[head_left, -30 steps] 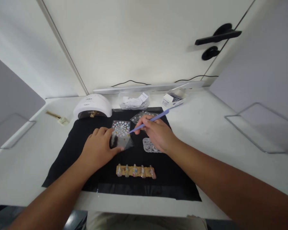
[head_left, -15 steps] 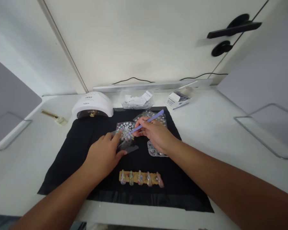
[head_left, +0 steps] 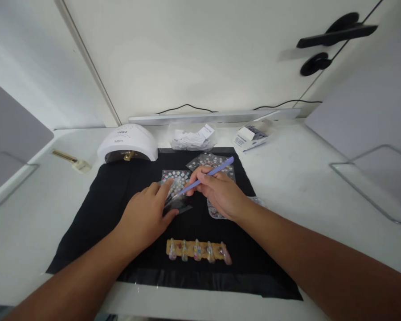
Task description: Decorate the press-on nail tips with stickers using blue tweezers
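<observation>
On the black cloth mat [head_left: 96,214], the left hand [head_left: 147,218] presses flat the clear sheet of small stickers [head_left: 175,185] at centre. The right hand [head_left: 220,194] pinches a thin purple stick [head_left: 209,175], tip on the sheet. Picking one sticker seems the step; lifting needs a gentle tip.

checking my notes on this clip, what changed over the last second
The left hand slid forward, its fingers now pressing the transparent dotted sticker sheet on the black cloth mat. The right hand swung the tip of the thin purple plastic stick down onto that sheet. The tan strip of five false nails and white domed nail lamp stayed put.
</observation>
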`<state>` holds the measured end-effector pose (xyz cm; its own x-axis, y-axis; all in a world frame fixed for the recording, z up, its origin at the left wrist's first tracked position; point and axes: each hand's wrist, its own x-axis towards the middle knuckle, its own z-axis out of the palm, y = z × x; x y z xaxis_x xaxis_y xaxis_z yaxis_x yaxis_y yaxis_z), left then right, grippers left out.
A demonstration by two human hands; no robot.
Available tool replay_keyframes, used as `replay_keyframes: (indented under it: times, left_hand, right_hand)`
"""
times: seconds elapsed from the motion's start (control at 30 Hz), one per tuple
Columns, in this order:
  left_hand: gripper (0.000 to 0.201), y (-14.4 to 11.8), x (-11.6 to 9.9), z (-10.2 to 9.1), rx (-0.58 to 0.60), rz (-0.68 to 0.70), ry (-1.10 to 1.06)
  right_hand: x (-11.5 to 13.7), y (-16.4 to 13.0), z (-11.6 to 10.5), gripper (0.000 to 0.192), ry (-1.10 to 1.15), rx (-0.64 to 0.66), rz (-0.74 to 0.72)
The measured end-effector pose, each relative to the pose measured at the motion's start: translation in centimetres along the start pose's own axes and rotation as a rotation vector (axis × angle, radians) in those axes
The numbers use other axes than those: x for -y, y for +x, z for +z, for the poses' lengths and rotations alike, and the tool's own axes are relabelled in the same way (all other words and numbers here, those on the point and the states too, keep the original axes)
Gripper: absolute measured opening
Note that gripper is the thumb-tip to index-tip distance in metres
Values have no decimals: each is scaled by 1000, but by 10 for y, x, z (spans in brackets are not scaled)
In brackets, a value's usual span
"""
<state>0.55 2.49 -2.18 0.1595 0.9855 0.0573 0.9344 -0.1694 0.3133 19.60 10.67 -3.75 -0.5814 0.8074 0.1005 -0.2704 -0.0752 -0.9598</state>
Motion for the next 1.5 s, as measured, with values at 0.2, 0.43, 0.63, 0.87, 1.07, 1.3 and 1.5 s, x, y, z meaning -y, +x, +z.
replay_keyframes:
  times: [0.2, 0.43, 0.63, 0.87, 1.07, 1.3, 1.5]
  left_hand:
    - [65, -3, 8, 0, -137, 79, -315]
    - [65, -9, 9, -7, -293, 242, -927]
    - [45, -28, -17, -8, -233, 369, -1248]
    - [44, -40, -24, -9, -167, 404, -1327]
    - [42, -42, -29, -12, -112, 341, -1357]
    - [46, -44, -30, -16, -133, 265, -1203]
    - [42, -48, -31, -18, -117, 212, -1177]
  right_hand:
    - [1, 0, 0, 27, 57, 37, -86]
    - [37, -24, 7, 25, 112, 86, -260]
    - [55, -54, 23, 24, 74, 96, -367]
    - [59, -72, 36, 22, -58, 64, -532]
    - [53, -82, 38, 26, -206, 52, -600]
    - [40, -92, 43, 28, -252, -52, -666]
    - [45, -97, 49, 26, -316, -115, -644]
